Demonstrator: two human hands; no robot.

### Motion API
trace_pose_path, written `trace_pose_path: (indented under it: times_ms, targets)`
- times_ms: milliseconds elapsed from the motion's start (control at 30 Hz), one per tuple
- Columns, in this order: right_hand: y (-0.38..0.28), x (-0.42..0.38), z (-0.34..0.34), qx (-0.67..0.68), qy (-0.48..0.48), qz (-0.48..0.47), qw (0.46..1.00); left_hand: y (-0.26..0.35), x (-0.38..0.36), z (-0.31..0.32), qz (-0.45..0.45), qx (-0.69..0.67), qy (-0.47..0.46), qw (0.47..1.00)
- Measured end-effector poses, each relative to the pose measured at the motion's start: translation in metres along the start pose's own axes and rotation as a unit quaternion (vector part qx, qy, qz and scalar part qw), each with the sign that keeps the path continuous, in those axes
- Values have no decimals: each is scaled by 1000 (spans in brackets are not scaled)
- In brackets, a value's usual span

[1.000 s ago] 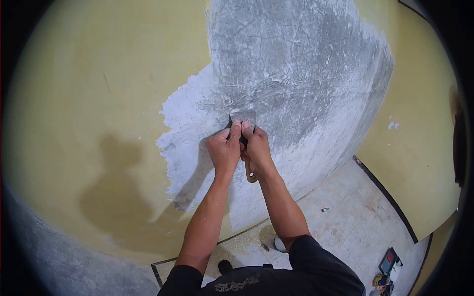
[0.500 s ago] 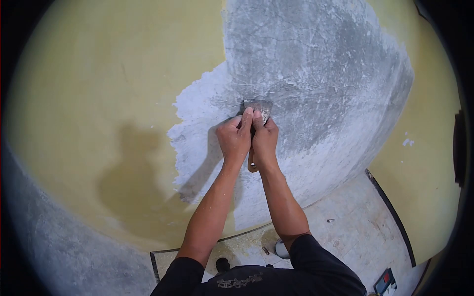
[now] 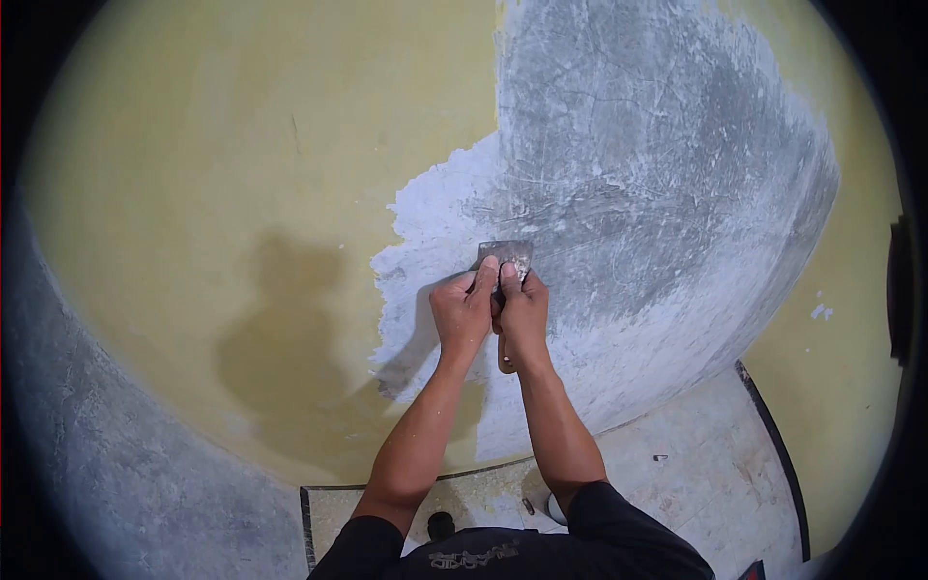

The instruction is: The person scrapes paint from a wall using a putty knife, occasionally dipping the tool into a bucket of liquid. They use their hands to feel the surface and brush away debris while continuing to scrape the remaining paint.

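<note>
Both my hands grip one scraper (image 3: pixel 506 251), its flat metal blade against the wall and its handle pointing down. My left hand (image 3: pixel 464 307) is closed on the scraper's left side, thumb pressed on the blade. On the other side, my right hand (image 3: pixel 524 314) wraps the handle, its thumb also on the blade. The handle's end shows below my right palm. Around the blade lies a scraped patch (image 3: pixel 619 155) of bare grey and whitish plaster. Yellow paint (image 3: pixel 242 145) covers the wall to the left, meeting the patch at a ragged edge.
Below the wall is a pale, dusty floor (image 3: pixel 677 454) with a small object (image 3: pixel 660 457) on it. A white container (image 3: pixel 556 508) stands partly hidden by my right arm. A dark strip (image 3: pixel 773 445) edges the floor at right, beside more yellow wall (image 3: pixel 831 406).
The scraper and both hands sit lower on the patch than before, still gripping. The view has shifted, so the patch appears farther right.
</note>
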State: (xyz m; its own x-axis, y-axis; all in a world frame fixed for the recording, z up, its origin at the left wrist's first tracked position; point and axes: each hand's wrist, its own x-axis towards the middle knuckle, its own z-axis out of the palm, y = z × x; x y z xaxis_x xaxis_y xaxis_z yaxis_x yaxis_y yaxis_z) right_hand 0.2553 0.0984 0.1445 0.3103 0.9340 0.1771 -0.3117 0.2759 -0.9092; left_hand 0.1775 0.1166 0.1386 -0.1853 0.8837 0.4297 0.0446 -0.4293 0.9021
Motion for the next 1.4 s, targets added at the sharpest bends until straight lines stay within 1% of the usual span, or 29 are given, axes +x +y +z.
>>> trace_pose_path:
  times_ms: [67, 100, 167, 200, 233, 300, 333, 433, 467, 533, 567, 600, 633, 667, 733, 767, 833, 867, 933, 967, 1000, 1067, 1100, 1200, 1233, 1267, 1333, 1367, 1400]
  targets:
    - [-14, 1, 5, -45, -13, -22, 999, 7, 5, -1, 32, -3, 27, 999]
    - [-23, 1, 9, -64, -33, -27, 997, 8, 7, -3, 29, -2, 30, 999]
    - [-31, 4, 19, -72, -49, -31, 996, 13, 15, -6, 19, -84, 54, 995]
    - [-35, 4, 24, -79, -63, -36, 994, 16, 18, -8, 18, -85, 54, 995]
    - [-37, 2, 31, -57, -53, -49, 996, 19, 20, -11, 24, -92, 59, 994]
    - [-33, 6, 36, -65, -48, -65, 995, 23, 26, -15, 51, -85, 60, 993]
    - [-35, 8, 38, -72, -45, -85, 993, 26, 28, -14, 51, -86, 59, 993]
    - [-45, 8, 47, -87, -30, -88, 992, 42, 29, -19, 28, -122, 52, 991]
    - [-45, 6, 49, -85, -35, -87, 992, 49, 30, -21, 36, -130, 48, 990]
    - [-46, 2, 51, -17, -95, -120, 988, 51, 23, -29, 44, -135, 49, 989]
    - [-39, -2, 51, -13, -101, -123, 987, 49, 15, -36, 83, -102, 72, 989]
    - [-24, -6, 47, -40, -114, -150, 981, 47, 10, -43, 128, -70, 93, 985]
    - [-9, -9, 44, -66, -124, -174, 975, 32, 6, -50, 70, -83, 74, 991]
    - [7, -6, 37, -62, -127, -174, 975, 19, 3, -56, 72, -79, 76, 991]
    - [29, -7, 18, -203, -81, -234, 947, 0, -10, -71, 52, -19, 16, 998]
    - [31, -8, 14, -199, -87, -246, 945, -1, -12, -80, 64, -21, 21, 998]
    - [34, -15, 11, -232, -89, -162, 955, -4, -23, -95, 17, -7, 48, 999]
    - [37, -15, 14, -233, -93, -158, 955, -14, -25, -96, 13, -5, 52, 999]
    - [50, -4, 23, -230, -94, -134, 959, -37, -24, -91, 23, -62, -30, 997]
    - [76, 6, 28, -195, -81, -157, 965, -42, -24, -91, -14, -16, -63, 998]
    - [68, 1, 34, -195, -86, -157, 964, -40, -23, -88, -14, -17, -57, 998]
    - [46, -14, 42, -165, -76, -120, 976, -34, -19, -81, -78, -177, -53, 980]
    - [46, -10, 41, -186, -80, -138, 970, -22, -17, -80, -94, -185, -52, 977]
    - [37, 0, 46, -232, -79, -138, 960, -3, -12, -79, -133, -232, -34, 963]
    - [38, 4, 50, -255, -79, -180, 947, -1, -9, -75, -116, -218, -14, 969]
    - [38, 5, 52, -259, -82, -175, 946, -1, -5, -74, -122, -220, -10, 968]
    - [31, 1, 56, -243, -75, -176, 951, -4, -1, -72, -58, -234, 26, 970]
    - [31, 1, 57, -255, -63, -172, 949, -4, 0, -68, -66, -272, 41, 959]
    - [28, -2, 57, -260, -58, -171, 949, -10, -1, -67, -71, -274, 36, 958]
